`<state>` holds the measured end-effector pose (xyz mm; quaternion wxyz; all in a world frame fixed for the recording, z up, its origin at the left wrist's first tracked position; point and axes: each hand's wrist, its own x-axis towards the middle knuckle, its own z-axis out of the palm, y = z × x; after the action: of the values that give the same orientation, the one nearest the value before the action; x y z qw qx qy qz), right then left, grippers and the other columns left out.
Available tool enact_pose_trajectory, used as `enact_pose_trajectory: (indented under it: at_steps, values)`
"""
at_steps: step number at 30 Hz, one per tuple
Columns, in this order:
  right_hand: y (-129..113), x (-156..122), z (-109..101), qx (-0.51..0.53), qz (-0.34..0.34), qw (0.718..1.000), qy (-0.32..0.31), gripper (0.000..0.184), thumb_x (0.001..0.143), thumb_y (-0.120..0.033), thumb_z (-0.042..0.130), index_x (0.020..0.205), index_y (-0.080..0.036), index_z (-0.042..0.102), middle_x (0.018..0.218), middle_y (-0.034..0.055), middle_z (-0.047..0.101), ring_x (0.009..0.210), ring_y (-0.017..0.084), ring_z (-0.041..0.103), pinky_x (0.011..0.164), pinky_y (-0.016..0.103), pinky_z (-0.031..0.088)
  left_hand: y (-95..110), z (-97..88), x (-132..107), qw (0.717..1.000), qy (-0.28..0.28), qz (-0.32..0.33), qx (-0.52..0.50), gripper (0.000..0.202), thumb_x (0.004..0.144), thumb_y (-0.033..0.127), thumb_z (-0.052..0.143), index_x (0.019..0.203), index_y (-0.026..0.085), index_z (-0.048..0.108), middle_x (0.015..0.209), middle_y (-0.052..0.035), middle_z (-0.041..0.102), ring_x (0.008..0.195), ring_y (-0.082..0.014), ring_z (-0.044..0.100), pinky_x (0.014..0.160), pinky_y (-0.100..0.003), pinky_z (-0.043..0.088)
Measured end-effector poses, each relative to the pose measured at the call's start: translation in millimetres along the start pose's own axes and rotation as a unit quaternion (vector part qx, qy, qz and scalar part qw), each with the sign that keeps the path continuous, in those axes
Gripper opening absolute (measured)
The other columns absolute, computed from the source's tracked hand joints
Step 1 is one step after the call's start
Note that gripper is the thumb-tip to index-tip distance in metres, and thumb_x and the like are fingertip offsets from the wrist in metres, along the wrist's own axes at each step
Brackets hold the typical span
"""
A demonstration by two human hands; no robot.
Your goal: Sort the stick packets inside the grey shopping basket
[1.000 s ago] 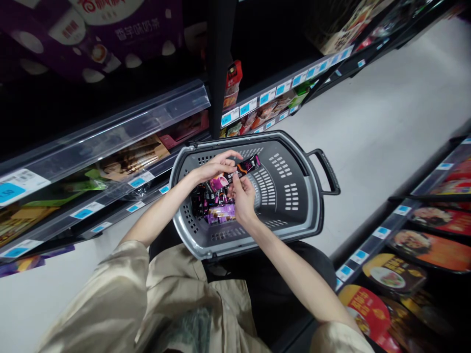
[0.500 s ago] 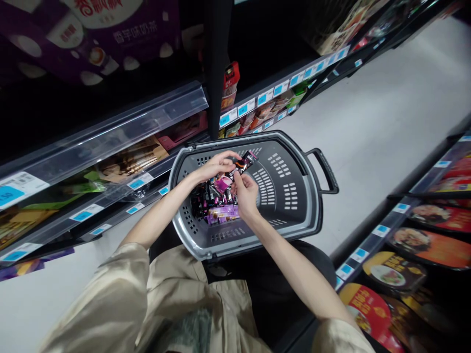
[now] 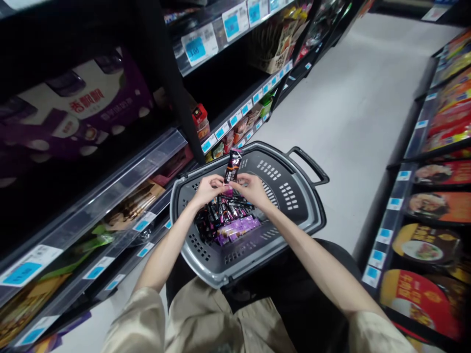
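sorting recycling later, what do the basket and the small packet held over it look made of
Basket: grey moulded plastic, matte, judging by its vent slots and one-piece rim. Packet: probably thin printed film or foil, glossy, since it catches light; which cannot be told.

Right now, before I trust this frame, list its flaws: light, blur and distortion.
Head view: the wide lens bows and tilts the shelves; the left bays sit in deep shadow while the floor is bright; the packs at lower right are blurred; the sachet in the left hand and right hand is fairly sharp, its print unreadable.
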<state>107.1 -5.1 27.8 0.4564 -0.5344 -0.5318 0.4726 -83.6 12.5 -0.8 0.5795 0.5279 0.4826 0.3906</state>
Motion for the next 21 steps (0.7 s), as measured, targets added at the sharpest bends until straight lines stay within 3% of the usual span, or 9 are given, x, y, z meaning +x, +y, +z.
enact_pose_trajectory:
  at_steps: [5, 10, 16, 21]
  values:
    - [3, 6, 1, 0.106, 0.056, 0.990, -0.076, 0.035, 0.062, -0.045, 0.093, 0.080, -0.018, 0.080, 0.080, 0.0067, 0.080, 0.066, 0.017, 0.067, 0.060, 0.028, 0.053, -2, 1.0, 1, 1.000, 0.011, 0.015, -0.011, 0.047, 0.059, 0.041, 0.093, 0.087, 0.014, 0.068, 0.065, 0.0031, 0.066, 0.062, -0.0096, 0.059, 0.067, -0.025, 0.046]
    - [4, 7, 6, 0.114, 0.034, 0.989, -0.084, 0.037, 0.061, -0.049, 0.094, 0.068, -0.018, 0.076, 0.067, 0.0023, 0.074, 0.058, 0.014, 0.061, 0.056, 0.026, 0.048, 2, 0.2, 1, 1.000, 0.015, 0.007, -0.020, 0.049, 0.056, 0.044, 0.095, 0.078, 0.015, 0.062, 0.066, 0.0027, 0.065, 0.063, -0.0097, 0.058, 0.067, -0.024, 0.045]
    - [4, 3, 3, 0.104, 0.049, 0.990, -0.085, 0.045, 0.061, -0.056, 0.092, 0.060, -0.018, 0.069, 0.058, -0.0011, 0.066, 0.053, 0.011, 0.052, 0.051, 0.023, 0.037, 3, -0.9, -3, 0.999, -0.039, -0.012, -0.036, 0.051, 0.062, 0.046, 0.093, 0.082, 0.017, 0.056, 0.073, 0.0045, 0.061, 0.068, -0.0094, 0.057, 0.067, -0.022, 0.045]
    - [-1, -3, 5, 0.138, 0.065, 0.980, -0.130, 0.044, 0.059, -0.054, 0.094, 0.060, -0.018, 0.070, 0.058, -0.0008, 0.068, 0.053, 0.013, 0.056, 0.054, 0.025, 0.044, -2, -1.1, -4, 0.991, -0.096, -0.055, -0.078, 0.048, 0.076, 0.059, 0.080, 0.087, 0.019, 0.056, 0.078, 0.0035, 0.057, 0.069, -0.0122, 0.055, 0.063, -0.024, 0.046]
